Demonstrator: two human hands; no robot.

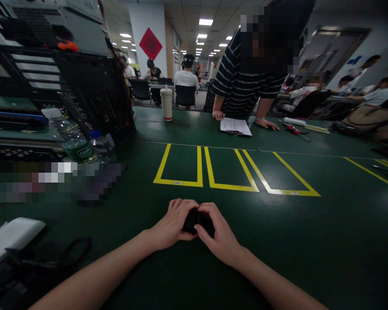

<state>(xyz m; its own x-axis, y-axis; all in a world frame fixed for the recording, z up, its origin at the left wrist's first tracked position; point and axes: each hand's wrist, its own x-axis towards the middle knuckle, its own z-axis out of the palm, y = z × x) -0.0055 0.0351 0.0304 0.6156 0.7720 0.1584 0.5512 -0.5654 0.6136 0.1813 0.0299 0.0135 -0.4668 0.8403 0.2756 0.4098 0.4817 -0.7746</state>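
Close in front of me, a small black object (190,221) sits between my two hands just above or on the green table (142,275); its kind cannot be made out. My left hand (173,221) wraps round its left side, fingers over the top and thumb below. From the other side my right hand (220,234) curls in, with its thumb and fingertips at the object's right edge. The fingers of both hands meet near its top, hiding most of it. Beyond the hands, yellow tape rectangles (177,183) mark the table.
Bottles (71,137), an open computer case (106,94) and a white power strip (16,237) with black cables (35,271) stand or lie at left. Across the table, a person in a striped shirt (236,82) leans by a clipboard (235,127). A cup (166,103) and red screwdriver (292,129) are farther back.
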